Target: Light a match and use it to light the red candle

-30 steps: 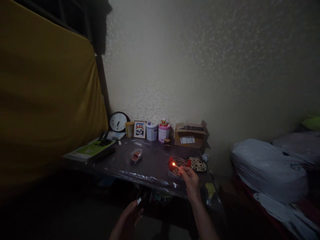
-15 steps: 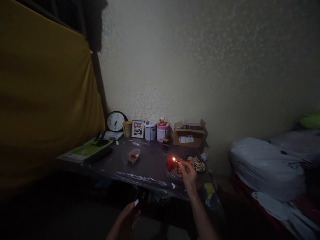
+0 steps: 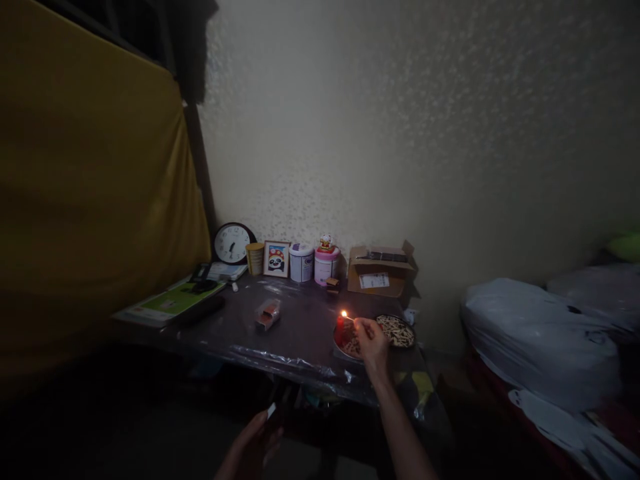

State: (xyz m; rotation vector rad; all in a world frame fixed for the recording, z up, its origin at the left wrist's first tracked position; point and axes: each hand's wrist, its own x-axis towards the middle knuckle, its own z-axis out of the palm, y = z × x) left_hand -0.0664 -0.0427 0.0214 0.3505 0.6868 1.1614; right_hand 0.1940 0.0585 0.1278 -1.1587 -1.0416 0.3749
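A burning match (image 3: 349, 318) is pinched in the fingertips of my right hand (image 3: 373, 345). Its flame is at the top of a short red candle (image 3: 340, 327); whether the wick itself burns I cannot tell. The candle stands upright in a round dish (image 3: 346, 353) with brownish bits in it, partly hidden by my hand. Just beyond my knuckles lies a second dark dish (image 3: 414, 337) full of pale sticks. Low in front of the table, my left hand (image 3: 250, 441) is closed around a small dark object with a white end (image 3: 271, 410), mostly lost in shadow.
On the plastic-covered table (image 3: 300, 333) lies a clear-wrapped pack (image 3: 269, 313). Along the wall stand a clock (image 3: 233, 243), a yellow cup (image 3: 255, 259), a panda picture (image 3: 276, 259), two tubs (image 3: 301, 263) and a cardboard box (image 3: 377, 280). White bags (image 3: 540, 340) lie right.
My right hand has moved slightly left, bringing the match flame from beside the candle to its top. My left hand stays nearly where it was.
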